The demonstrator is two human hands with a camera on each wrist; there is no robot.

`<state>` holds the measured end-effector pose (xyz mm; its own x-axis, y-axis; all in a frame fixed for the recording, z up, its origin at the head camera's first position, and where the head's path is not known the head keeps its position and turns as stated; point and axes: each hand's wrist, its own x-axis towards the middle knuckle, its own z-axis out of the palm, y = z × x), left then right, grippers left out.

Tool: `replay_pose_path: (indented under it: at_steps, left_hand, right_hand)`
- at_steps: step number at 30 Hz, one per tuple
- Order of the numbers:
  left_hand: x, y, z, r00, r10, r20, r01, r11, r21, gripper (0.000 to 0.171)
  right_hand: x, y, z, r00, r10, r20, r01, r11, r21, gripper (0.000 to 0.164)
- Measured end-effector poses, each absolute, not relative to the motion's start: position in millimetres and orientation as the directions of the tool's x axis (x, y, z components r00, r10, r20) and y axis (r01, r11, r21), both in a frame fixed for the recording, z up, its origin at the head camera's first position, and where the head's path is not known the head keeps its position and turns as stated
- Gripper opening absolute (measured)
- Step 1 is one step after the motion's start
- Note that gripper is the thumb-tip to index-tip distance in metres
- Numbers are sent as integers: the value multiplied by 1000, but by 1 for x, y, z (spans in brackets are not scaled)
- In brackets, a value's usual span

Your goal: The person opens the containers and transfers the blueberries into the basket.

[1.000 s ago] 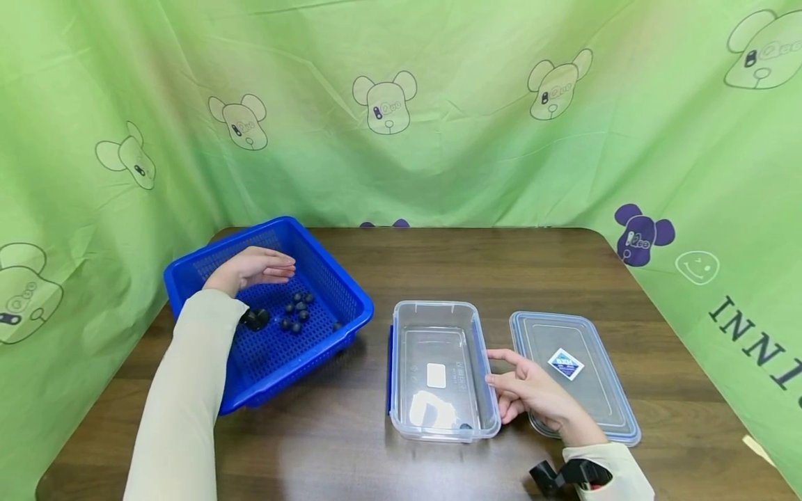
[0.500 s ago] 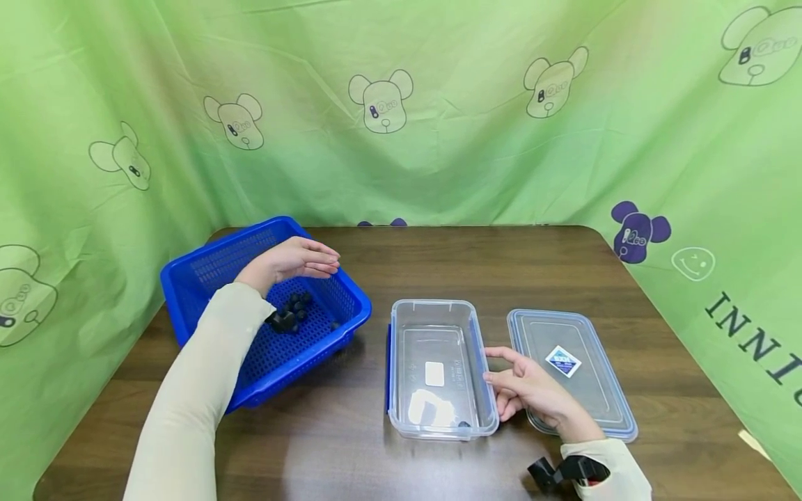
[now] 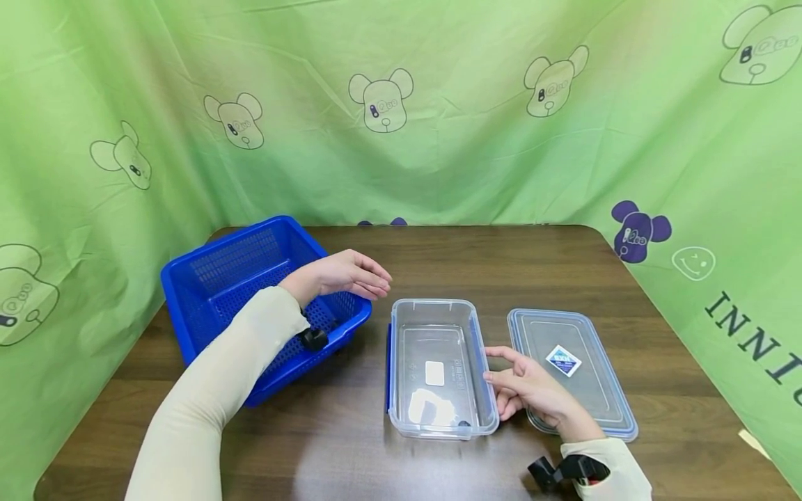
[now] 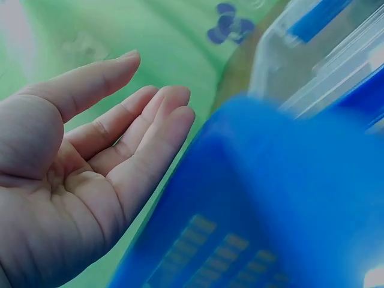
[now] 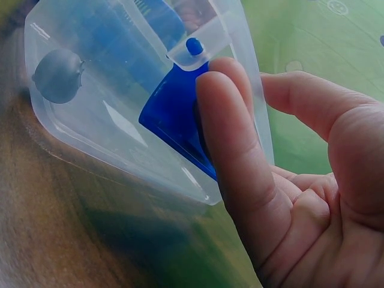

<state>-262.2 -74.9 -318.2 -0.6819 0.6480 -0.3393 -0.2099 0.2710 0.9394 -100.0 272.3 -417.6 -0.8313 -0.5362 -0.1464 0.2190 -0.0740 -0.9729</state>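
Observation:
My left hand (image 3: 351,275) hovers at the right rim of a blue perforated basket (image 3: 188,306), fingers loosely bent. In the left wrist view its palm faces the camera with nothing on it. My right hand (image 3: 532,393) holds the right side of a clear plastic food container (image 3: 407,417), fingers against the blue latch (image 5: 177,111) that hangs down its wall. One blueberry (image 5: 58,76) lies inside the container, in the near right corner. The left forearm and wrist camera hide most of the basket's blueberries.
To the right of the container, a clear lid (image 3: 595,390) with a blue edge and a diamond sticker lies flat on the brown wooden table (image 3: 438,261). A green patterned curtain (image 3: 470,174) stands behind the table and along its sides.
My left hand has moved right from over the inside of the basket, across it to its right rim, nearer the container. The right hand and the container have stayed in place.

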Motion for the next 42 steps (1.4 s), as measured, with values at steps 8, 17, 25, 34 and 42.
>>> replay_pose_path:
  at_steps: [8, 17, 25, 34, 42]
  left_hand:
    - [-238, -38, -317, -572, 744, -344, -176, 299, 938, 33]
    - [-223, -12, -325, -456, 801, -388, -148, 362, 921, 26]
    - [-208, 15, -335, -321, 829, -457, -99, 451, 887, 29]
    - [-188, 42, -355, -241, 796, -555, -93, 551, 830, 21]
    - [-172, 56, -372, -216, 766, -606, -23, 616, 787, 19]
  right_hand:
    - [-100, 272, -416, -832, -535, -148, 221, -74, -972, 64]
    - [-100, 270, -416, -829, -535, -160, 230, -67, -971, 66]
    - [-99, 271, -414, -829, -536, -161, 234, -71, -970, 67]
    - [-99, 272, -416, -830, -533, -166, 235, -63, -970, 66]
    - [-100, 272, -416, -827, -542, -151, 227, -77, -971, 65]
